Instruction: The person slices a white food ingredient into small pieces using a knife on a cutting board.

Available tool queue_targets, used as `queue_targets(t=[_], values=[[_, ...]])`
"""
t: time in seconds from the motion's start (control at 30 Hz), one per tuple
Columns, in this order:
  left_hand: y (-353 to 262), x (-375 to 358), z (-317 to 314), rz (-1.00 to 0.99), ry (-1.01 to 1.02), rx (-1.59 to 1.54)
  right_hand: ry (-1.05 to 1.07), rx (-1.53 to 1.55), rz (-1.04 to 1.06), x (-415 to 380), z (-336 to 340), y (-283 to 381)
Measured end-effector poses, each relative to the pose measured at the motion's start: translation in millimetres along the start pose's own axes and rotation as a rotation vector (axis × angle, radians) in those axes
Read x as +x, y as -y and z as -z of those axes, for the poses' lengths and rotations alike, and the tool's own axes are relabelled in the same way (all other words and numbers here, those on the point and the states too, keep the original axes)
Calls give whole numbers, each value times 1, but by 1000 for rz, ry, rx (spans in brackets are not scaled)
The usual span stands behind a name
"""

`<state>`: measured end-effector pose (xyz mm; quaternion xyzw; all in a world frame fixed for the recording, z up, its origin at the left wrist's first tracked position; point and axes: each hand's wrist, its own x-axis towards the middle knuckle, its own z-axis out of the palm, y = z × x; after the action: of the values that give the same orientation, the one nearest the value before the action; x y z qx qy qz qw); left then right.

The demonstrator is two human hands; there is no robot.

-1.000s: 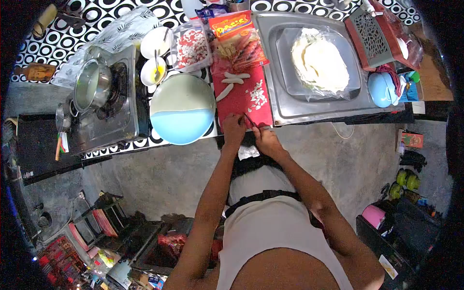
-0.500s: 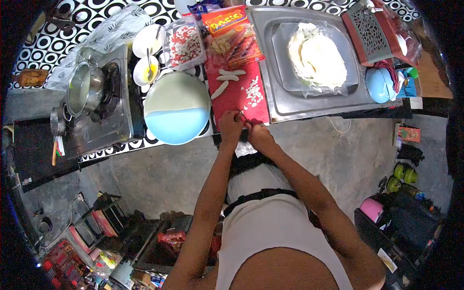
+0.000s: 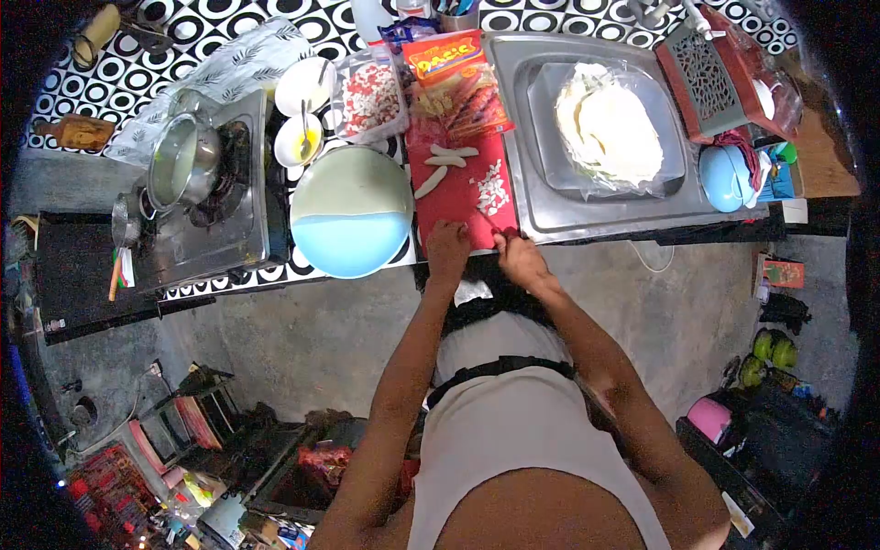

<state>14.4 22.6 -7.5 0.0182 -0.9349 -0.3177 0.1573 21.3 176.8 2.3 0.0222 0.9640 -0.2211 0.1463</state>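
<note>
A red cutting board [image 3: 444, 203] lies at the counter's front edge. My right hand [image 3: 524, 264] is closed round the handle of a knife [image 3: 487, 219], its thin blade angled over the board toward the small diced white pieces [image 3: 492, 190]. My left hand [image 3: 447, 246] rests on the board's near left part with its fingers curled down; whatever is under them is hidden. Several long white sausage-like sticks [image 3: 445, 161] lie farther back on the board. Behind them, a printed orange-and-red food packet [image 3: 458, 87] overlaps the board.
Left of the board stand a large round two-tone plate [image 3: 352, 243], a clear tub of red and white diced pieces [image 3: 369, 96], a bowl with yellow liquid [image 3: 298, 140] and a stove with a pot [image 3: 183, 163]. On the right, a steel sink top [image 3: 587, 220] holds stacked pale sheets [image 3: 610, 133] on plastic.
The view has shifted, so the counter appears slightly right and lower. My right hand with the knife has moved away from my left hand, and a wider gap shows between them.
</note>
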Motion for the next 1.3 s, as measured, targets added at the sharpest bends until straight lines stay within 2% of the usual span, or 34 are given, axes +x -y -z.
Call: queue_targets(t=[0.03, 0.07, 0.17, 0.3, 0.4, 0.5, 0.53, 0.63, 0.67, 0.87, 0.97, 1.07, 1.17, 1.3], values=[[-2, 2, 4, 10, 53, 0, 0, 29, -46, 5, 7, 2], [-4, 4, 7, 20, 107, -1, 93, 102, -49, 10, 17, 1], [3, 3, 5, -21, 80, -52, 157, 172, -51, 15, 31, 0], [5, 2, 2, 58, 80, -117, 211, 248, -38, 10, 28, -2], [7, 0, 2, 117, 67, -193, 112, 269, -52, 1, 15, 2], [9, 1, 1, 138, 99, -163, 165, 292, -70, -7, 11, 8], [10, 1, 0, 124, 90, -148, 212, 315, -17, -7, 4, 4], [13, 2, 0, 103, 86, -147, 236, 289, -12, -11, -4, 8], [13, 2, 1, 99, 88, -154, 182, 332, 42, -12, -3, 9], [16, 0, 3, 147, 79, -163, 198, 254, 58, -15, -4, 13], [13, 3, 7, 175, 129, -138, 146, 243, 188, -17, -7, 12], [16, 1, 4, 120, 64, -147, 137, 237, 155, -15, -8, 13], [21, 0, -4, 154, 92, -105, 202, 127, 144, -14, -1, 18], [19, 0, -6, 99, 29, -136, 304, 78, 177, -19, 36, 47]])
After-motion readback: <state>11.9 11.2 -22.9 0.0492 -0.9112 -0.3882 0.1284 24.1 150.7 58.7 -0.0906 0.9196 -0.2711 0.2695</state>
